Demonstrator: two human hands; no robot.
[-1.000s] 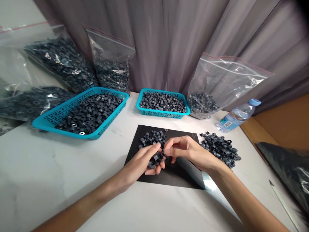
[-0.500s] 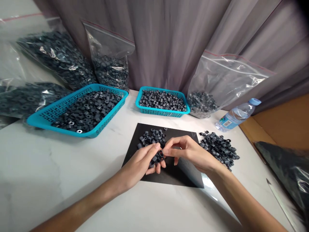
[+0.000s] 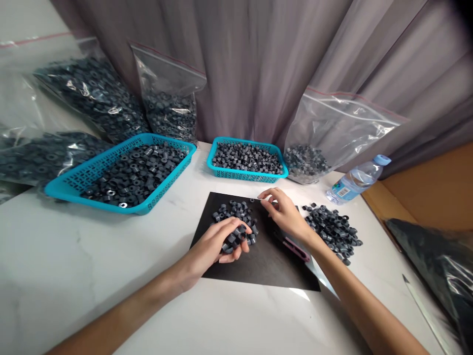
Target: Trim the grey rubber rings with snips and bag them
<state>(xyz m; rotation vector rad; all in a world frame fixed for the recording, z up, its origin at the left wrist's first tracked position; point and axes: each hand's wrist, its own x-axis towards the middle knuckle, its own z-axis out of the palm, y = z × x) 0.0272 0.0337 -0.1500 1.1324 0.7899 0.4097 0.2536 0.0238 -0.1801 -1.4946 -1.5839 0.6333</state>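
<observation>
My left hand (image 3: 218, 241) is cupped over the black mat (image 3: 258, 268), its fingers curled round several small dark-grey plastic rings (image 3: 233, 239). A loose pile of the same rings (image 3: 240, 209) lies on the mat just behind that hand. My right hand (image 3: 283, 209) is over the mat's far right part, thumb and forefinger drawn together; whatever is between the tips is too small to make out. Close to its fingertips, a single ring (image 3: 252, 200) lies at the mat's far edge. Under my right wrist is a pink-edged tool (image 3: 296, 250), partly hidden.
Two blue baskets, one at left (image 3: 88, 202) and one at the back (image 3: 246, 176), hold rings. Another ring pile (image 3: 332, 231) lies right of the mat. Zip bags of rings stand behind, including one at right (image 3: 310, 160), near a water bottle (image 3: 358, 180). A thin pointed strip (image 3: 424, 313) lies far right.
My right hand has moved away from my left hand, back and to the right, uncovering the pink-edged tool. My left hand keeps its handful of rings and has shifted slightly left.
</observation>
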